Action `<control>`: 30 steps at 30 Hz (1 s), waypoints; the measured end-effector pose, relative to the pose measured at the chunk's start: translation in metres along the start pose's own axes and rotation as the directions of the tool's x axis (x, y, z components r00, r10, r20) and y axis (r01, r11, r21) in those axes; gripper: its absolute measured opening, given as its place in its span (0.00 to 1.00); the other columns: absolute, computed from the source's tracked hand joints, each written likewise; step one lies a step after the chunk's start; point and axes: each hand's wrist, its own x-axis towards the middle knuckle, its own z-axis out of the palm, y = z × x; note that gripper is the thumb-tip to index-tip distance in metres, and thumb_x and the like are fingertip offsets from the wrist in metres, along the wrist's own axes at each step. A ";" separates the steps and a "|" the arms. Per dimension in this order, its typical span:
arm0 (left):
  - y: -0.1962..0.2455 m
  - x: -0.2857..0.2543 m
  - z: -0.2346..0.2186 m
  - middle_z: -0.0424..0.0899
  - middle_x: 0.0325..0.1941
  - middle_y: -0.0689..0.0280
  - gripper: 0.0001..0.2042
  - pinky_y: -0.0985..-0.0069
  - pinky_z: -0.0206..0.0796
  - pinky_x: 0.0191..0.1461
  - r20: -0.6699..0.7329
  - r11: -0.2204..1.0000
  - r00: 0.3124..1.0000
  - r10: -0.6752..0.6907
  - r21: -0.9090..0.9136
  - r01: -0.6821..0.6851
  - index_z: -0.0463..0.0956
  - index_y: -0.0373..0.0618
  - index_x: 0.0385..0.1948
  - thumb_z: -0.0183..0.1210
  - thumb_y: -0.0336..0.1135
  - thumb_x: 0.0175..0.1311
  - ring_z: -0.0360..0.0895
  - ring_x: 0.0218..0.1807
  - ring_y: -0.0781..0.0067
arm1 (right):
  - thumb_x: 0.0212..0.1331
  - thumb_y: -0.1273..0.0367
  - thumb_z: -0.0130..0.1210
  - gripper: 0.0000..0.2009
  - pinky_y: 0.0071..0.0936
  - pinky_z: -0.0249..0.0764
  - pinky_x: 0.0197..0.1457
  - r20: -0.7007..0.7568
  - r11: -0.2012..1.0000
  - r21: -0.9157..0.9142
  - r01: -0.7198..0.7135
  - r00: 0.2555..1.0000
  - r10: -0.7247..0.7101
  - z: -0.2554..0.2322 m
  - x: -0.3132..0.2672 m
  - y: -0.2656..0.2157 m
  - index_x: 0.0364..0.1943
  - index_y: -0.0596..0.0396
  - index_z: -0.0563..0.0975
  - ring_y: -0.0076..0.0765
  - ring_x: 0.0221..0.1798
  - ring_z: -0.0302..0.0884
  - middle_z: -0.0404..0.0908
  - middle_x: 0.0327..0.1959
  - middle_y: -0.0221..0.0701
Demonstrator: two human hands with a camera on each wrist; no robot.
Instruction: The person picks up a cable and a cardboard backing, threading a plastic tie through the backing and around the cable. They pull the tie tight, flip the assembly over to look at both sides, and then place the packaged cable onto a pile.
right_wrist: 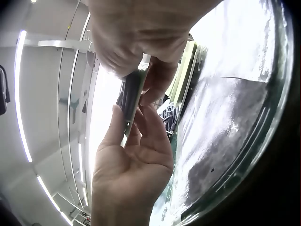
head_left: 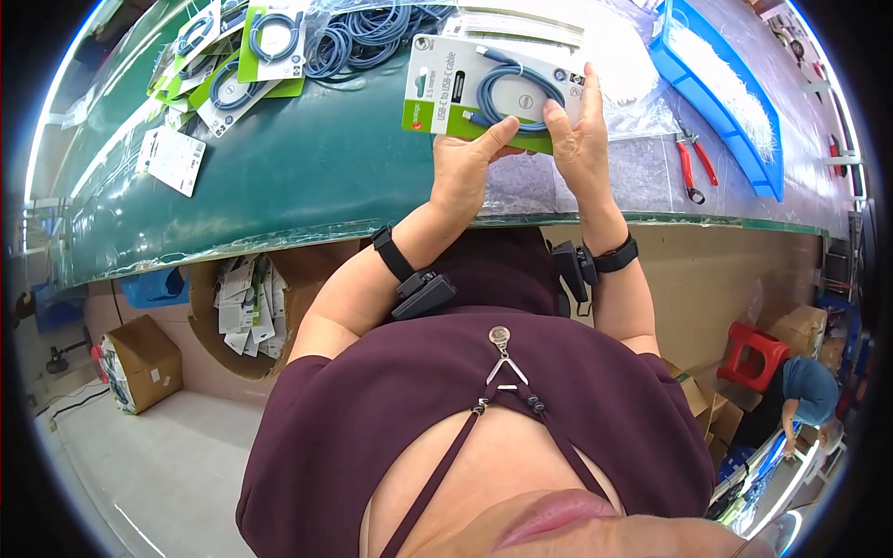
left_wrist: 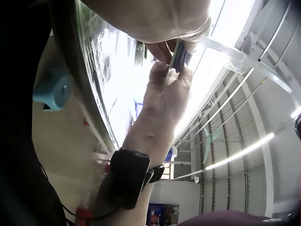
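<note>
A white and green cable card (head_left: 430,82), printed "USB-C to USB-C Cable", is held up over the front of the table. On its face lies a coiled blue USB-C cable (head_left: 483,93), bound at the top by a small clear tie. My left hand (head_left: 460,172) pinches the card's lower edge, thumb on the front and fingers behind. My right hand (head_left: 582,149) grips the right side, its thumb pressing on the coil. Both wrist views show the card edge-on between the two hands; the right wrist view shows my left hand (right_wrist: 134,165) from the palm side.
More carded cables (head_left: 228,88) lie piled at the back left, beside loose blue cables (head_left: 372,28). One card (head_left: 174,160) lies face down. Red-handled pliers (head_left: 686,167) and a blue tray (head_left: 758,153) of white ties are on the right. Below stands a carton (head_left: 209,316) of cards.
</note>
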 end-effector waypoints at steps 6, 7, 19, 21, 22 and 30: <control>0.005 0.000 -0.007 0.81 0.43 0.61 0.18 0.73 0.79 0.42 -0.017 0.996 1.000 0.003 0.091 -0.002 0.71 0.37 0.49 0.64 0.24 0.57 0.81 0.42 0.69 | 0.60 0.67 0.60 0.37 0.28 0.70 0.58 0.078 0.977 0.132 -0.168 0.984 0.159 -0.012 -0.002 0.002 0.69 0.62 0.52 0.33 0.57 0.70 0.63 0.61 0.47; 0.006 0.000 -0.009 0.81 0.43 0.61 0.18 0.73 0.79 0.42 -0.004 0.991 1.000 0.003 0.137 -0.002 0.71 0.36 0.50 0.64 0.23 0.57 0.81 0.42 0.69 | 0.60 0.66 0.61 0.36 0.27 0.71 0.57 0.117 0.991 -0.010 -0.132 0.984 0.132 -0.019 0.002 0.006 0.68 0.62 0.54 0.33 0.57 0.70 0.65 0.60 0.46; -0.003 0.000 -0.010 0.81 0.43 0.61 0.18 0.75 0.77 0.42 -0.019 0.983 0.999 0.036 0.180 -0.032 0.72 0.35 0.48 0.63 0.18 0.54 0.80 0.42 0.71 | 0.56 0.69 0.63 0.38 0.27 0.69 0.59 0.101 0.966 -0.257 -0.034 0.993 0.062 -0.009 -0.002 0.014 0.69 0.56 0.54 0.35 0.57 0.70 0.67 0.58 0.42; -0.006 0.002 -0.012 0.81 0.43 0.61 0.18 0.76 0.76 0.42 -0.001 0.968 0.996 0.086 0.237 -0.084 0.73 0.34 0.47 0.63 0.17 0.53 0.80 0.42 0.73 | 0.54 0.72 0.61 0.42 0.28 0.68 0.61 -0.060 0.978 -0.192 -0.087 0.995 0.077 0.005 -0.013 0.009 0.71 0.53 0.48 0.37 0.58 0.68 0.65 0.59 0.44; -0.006 0.001 -0.012 0.81 0.43 0.61 0.18 0.76 0.76 0.42 0.003 0.967 0.997 0.082 0.240 -0.080 0.73 0.34 0.47 0.63 0.17 0.53 0.80 0.42 0.73 | 0.54 0.72 0.61 0.42 0.28 0.68 0.61 -0.066 0.977 -0.191 -0.090 0.995 0.079 0.006 -0.013 0.009 0.71 0.53 0.48 0.37 0.58 0.68 0.65 0.59 0.44; -0.002 -0.007 -0.007 0.82 0.43 0.61 0.17 0.80 0.74 0.44 0.032 0.834 0.970 0.241 0.504 -0.224 0.74 0.31 0.45 0.64 0.17 0.52 0.79 0.41 0.77 | 0.48 0.76 0.53 0.44 0.41 0.62 0.63 -0.092 0.954 -0.296 -0.040 0.996 0.013 0.014 -0.009 -0.001 0.71 0.55 0.42 0.52 0.57 0.62 0.57 0.56 0.52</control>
